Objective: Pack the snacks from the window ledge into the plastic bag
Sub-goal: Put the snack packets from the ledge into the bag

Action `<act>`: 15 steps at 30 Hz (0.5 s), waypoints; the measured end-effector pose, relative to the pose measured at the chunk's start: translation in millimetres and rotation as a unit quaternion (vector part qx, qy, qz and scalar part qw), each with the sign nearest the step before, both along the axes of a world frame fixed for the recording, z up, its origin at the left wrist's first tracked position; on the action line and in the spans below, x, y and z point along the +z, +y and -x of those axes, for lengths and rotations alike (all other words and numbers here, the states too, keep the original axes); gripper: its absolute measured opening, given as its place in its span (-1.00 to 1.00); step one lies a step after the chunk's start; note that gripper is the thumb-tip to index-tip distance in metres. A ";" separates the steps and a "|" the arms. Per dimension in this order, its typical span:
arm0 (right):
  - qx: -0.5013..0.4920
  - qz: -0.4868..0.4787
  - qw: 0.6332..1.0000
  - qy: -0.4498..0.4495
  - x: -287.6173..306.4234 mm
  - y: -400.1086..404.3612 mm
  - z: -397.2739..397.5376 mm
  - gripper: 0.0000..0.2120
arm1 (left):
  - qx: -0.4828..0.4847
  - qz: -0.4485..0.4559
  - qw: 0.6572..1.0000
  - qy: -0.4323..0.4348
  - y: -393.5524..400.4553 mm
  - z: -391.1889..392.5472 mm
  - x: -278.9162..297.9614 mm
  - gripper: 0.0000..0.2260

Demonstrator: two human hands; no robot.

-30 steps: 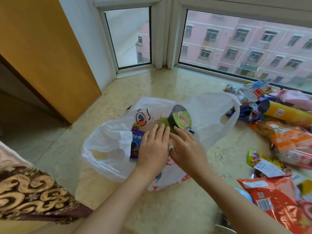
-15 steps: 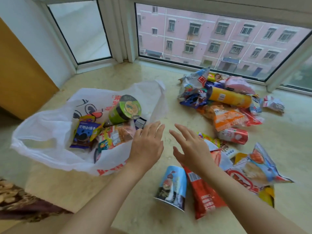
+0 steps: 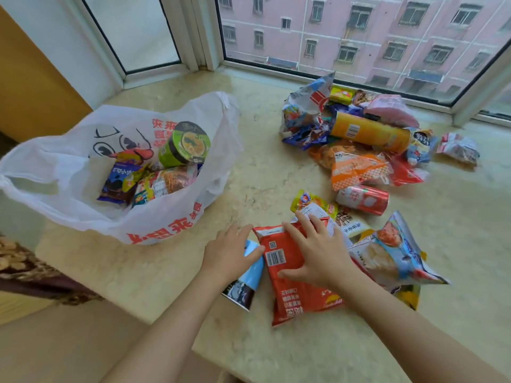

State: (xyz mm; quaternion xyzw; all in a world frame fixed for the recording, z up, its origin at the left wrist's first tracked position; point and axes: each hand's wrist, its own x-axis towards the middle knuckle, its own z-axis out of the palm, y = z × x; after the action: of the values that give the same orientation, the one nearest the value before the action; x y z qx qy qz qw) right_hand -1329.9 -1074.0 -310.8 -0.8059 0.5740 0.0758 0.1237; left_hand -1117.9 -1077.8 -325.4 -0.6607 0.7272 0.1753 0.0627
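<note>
Head — glossy crinkled red packet [image 3: 287, 272]

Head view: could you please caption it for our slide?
Both hands, left and right, reach a red snack packet beside the part-filled plastic bag.

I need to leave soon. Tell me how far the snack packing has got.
Done: the green noodle cup and a few packets lie inside the plastic bag. In hand: the right hand rests on the red packet, and the left hand touches the blue cup; neither is lifted. Left: most snacks, including the yellow tube and red can, lie on the ledge.
</note>
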 end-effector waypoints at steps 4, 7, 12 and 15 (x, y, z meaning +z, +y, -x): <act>0.004 -0.034 0.999 0.015 -5.7 1.2 -2.8 0.05 | 0.027 -0.107 0.994 0.021 2.6 -4.6 0.8 -0.18; -0.002 -0.062 0.998 0.014 -11.0 -5.7 -7.0 0.07 | 0.035 -0.149 0.987 0.051 -0.4 -3.0 3.1 -0.05; -0.007 -0.061 0.998 -0.007 -13.2 -15.1 -13.2 -0.09 | 0.047 -0.128 0.988 0.072 -0.3 0.3 3.3 -0.11; -0.020 -0.051 0.998 -0.034 -10.6 -16.4 -18.3 -0.25 | 0.072 -0.140 0.982 0.104 -4.5 -10.9 12.7 -0.24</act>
State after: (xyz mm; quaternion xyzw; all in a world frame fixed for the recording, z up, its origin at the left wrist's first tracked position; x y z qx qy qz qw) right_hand -1311.7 -1090.3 -321.4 -0.7888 0.5810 0.0751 0.1858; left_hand -1107.1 -1082.3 -312.7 -0.6745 0.6483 0.3472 0.0652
